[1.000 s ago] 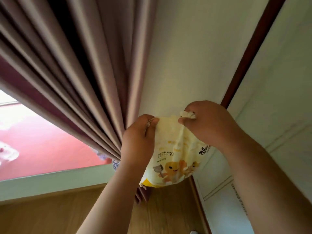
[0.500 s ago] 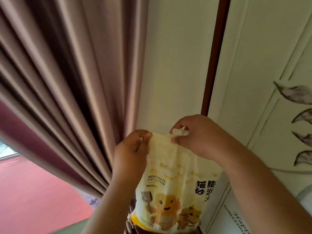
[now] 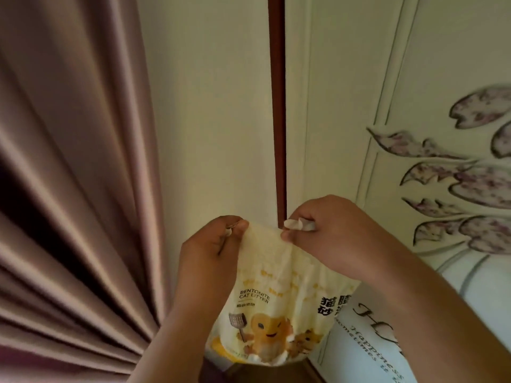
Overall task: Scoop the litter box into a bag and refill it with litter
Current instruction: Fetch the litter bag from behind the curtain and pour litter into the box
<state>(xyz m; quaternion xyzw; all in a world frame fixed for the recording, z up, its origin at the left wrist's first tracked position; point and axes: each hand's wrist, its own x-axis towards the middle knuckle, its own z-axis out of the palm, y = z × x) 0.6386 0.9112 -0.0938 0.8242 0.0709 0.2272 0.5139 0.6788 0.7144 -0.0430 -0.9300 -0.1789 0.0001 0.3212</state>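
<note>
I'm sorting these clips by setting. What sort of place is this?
Probably a room in a home: a pleated mauve fabric curtain hangs at left, a cream wall panel with purple leaf decals stands at right, and both hands hold up a yellow plastic bag printed "bentonite cat litter".

Below my hands I read "BENTONITE CAT LITTER" on the yellow litter bag (image 3: 279, 294); under my right forearm, "Happiness" on the wall decal (image 3: 367, 346).
</note>
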